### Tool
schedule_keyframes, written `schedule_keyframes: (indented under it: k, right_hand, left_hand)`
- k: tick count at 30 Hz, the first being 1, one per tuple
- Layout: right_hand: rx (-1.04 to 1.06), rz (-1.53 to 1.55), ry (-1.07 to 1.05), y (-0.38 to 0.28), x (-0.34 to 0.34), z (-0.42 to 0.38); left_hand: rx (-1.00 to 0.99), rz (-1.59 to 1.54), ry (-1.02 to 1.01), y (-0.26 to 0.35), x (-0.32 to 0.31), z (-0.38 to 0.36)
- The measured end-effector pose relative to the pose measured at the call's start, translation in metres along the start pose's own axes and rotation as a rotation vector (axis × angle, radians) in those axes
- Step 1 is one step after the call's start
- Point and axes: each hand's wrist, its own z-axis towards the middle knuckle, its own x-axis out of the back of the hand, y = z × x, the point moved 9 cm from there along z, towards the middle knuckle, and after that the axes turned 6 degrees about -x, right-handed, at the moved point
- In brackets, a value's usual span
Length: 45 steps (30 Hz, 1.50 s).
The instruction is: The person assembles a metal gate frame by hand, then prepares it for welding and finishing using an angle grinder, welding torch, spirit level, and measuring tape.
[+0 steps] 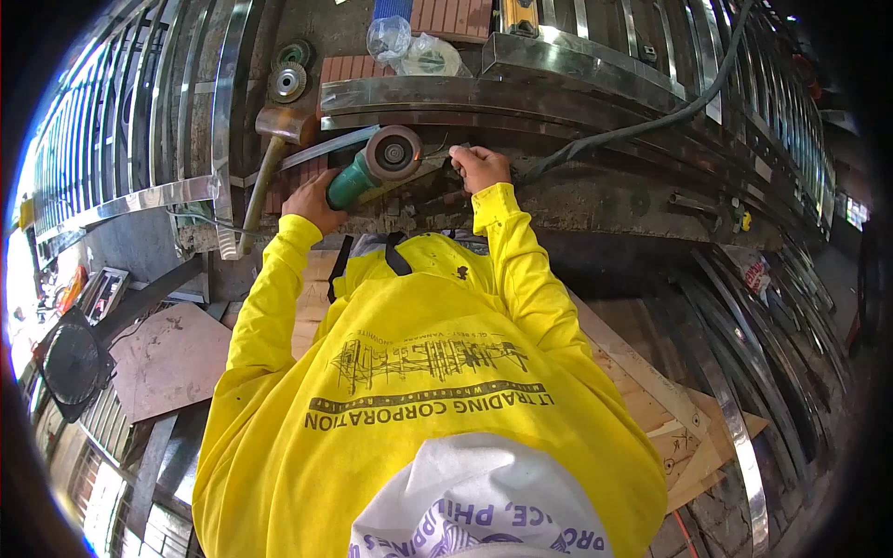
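My left hand [313, 202] is wrapped round the green body of an angle grinder [352, 182]. The grinder's round disc [393, 152] faces up, with a small orange glow at its right edge. Just right of the disc, my right hand [482, 168] is closed in a pinch on a thin, wire-like metal piece [435, 152]. That piece reaches toward the disc's edge; whether it touches is too small to tell. A mallet [285, 124] with a wooden handle lies left of the grinder.
Shiny metal bars [409, 96] run across the back of the work surface. A thick dark cable [642, 130] curves over the right side. Clear plastic bags [430, 56], a toothed metal wheel [287, 83] and a yellow level [519, 17] lie farther back. Barred metal frames [139, 102] stand left.
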Motion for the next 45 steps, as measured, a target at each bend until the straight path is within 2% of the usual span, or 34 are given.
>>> schedule_keyframes:
  k: [2,5,6,8,9,11,13,14,17,19,21,26,30,33,34,37,38,42,45]
  right_hand:
    - [-0.001,0.009,0.027,0.0,0.001,0.0]
    - [-0.102,0.108,-0.086,0.006,-0.004,0.001]
    - [-0.128,0.299,-0.192,0.007,-0.011,-0.002]
    - [-0.176,0.692,-0.414,0.002,-0.025,-0.012]
    - [-0.089,0.814,-0.636,-0.015,-0.029,-0.027]
    - [0.034,0.968,-0.811,-0.056,-0.033,-0.073]
    - [0.229,0.946,-1.029,-0.093,-0.041,-0.119]
    - [0.331,0.93,-1.138,-0.109,-0.044,-0.141]
    - [0.469,0.901,-1.299,-0.139,-0.061,-0.182]
    - [0.488,0.955,-1.366,-0.151,-0.076,-0.191]
    - [0.528,0.962,-1.418,-0.16,-0.088,-0.193]
    - [0.607,1.05,-1.29,-0.18,-0.102,-0.179]
    - [0.587,1.047,-1.109,-0.185,-0.116,-0.162]
    - [0.568,1.003,-0.995,-0.179,-0.122,-0.146]
    - [0.639,0.994,-0.99,-0.182,-0.122,-0.148]
    - [0.584,0.961,-0.915,-0.172,-0.122,-0.14]
    - [0.641,0.938,-0.929,-0.173,-0.121,-0.139]
    - [0.661,0.803,-0.816,-0.162,-0.12,-0.127]
    - [0.632,0.642,-0.84,-0.173,-0.15,-0.153]
  left_hand:
    - [-0.016,-0.013,0.042,0.004,0.005,-0.002]
    - [-0.006,-0.054,0.021,0.011,0.011,-0.003]
    - [0.008,-0.068,0.001,0.01,0.013,-0.004]
    - [-0.085,-0.198,0.029,-0.004,0.004,0.001]
    - [-0.131,-0.261,0.042,-0.01,0.002,0.002]
    - [-0.188,-0.574,0.002,0.001,0.01,-0.007]
    - [-0.182,-0.826,-0.017,0.028,0.05,-0.015]
    - [-0.183,-0.894,0.047,0.035,0.072,-0.013]
    - [-0.218,-1.139,0.19,0.052,0.133,0.006]
    - [-0.05,-1.27,0.259,0.057,0.162,0.014]
    - [0.01,-1.406,0.219,0.063,0.184,0.029]
    - [0.016,-1.678,0.202,0.061,0.202,0.061]
    - [-0.015,-1.739,0.085,0.067,0.192,0.067]
    - [0.069,-1.739,0.117,0.064,0.179,0.074]
    - [0.069,-1.752,0.101,0.063,0.173,0.078]
    - [0.145,-1.752,0.123,0.06,0.163,0.079]
    - [0.167,-1.732,0.129,0.06,0.162,0.076]
    - [0.236,-1.722,0.217,0.058,0.153,0.07]
    - [0.194,-1.473,0.406,0.049,0.138,0.076]
